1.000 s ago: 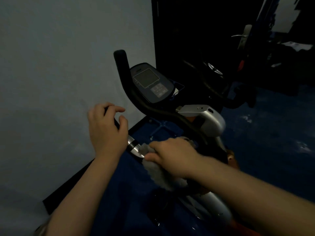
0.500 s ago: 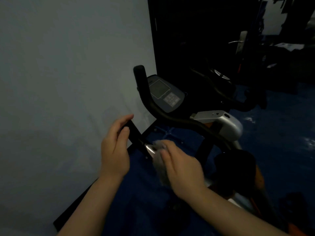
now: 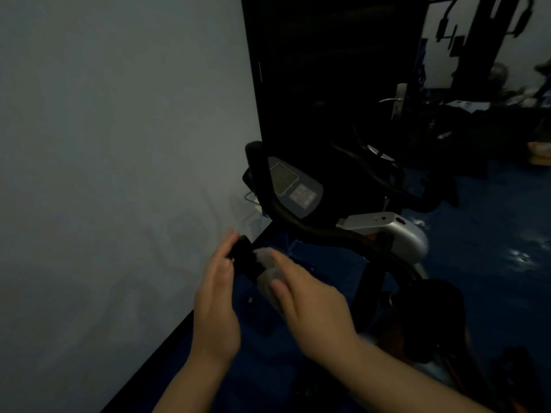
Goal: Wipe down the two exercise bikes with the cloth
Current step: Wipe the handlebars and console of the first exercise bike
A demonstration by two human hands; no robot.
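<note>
An exercise bike [image 3: 387, 234] with a silver body, black curved handlebars and a grey console [image 3: 293, 189] stands in front of me in dim light. My left hand [image 3: 217, 299] rests against the left side of the near black handlebar end [image 3: 244, 257], fingers extended. My right hand [image 3: 310, 305] presses a grey cloth [image 3: 267, 269] onto the same grip from the right. A second bike [image 3: 387, 174] shows only as dark handlebars behind the first.
A pale wall [image 3: 119, 174] runs close along the left. A dark door [image 3: 328, 70] with a metal handle [image 3: 393, 99] stands behind the bikes. The floor [image 3: 492, 278] is blue. Dark gym equipment [image 3: 477, 40] fills the far right.
My right hand has slid the cloth up the handlebar toward its end. My left hand has shifted from gripping over the bar to lying flat beside it. The view has tilted upward.
</note>
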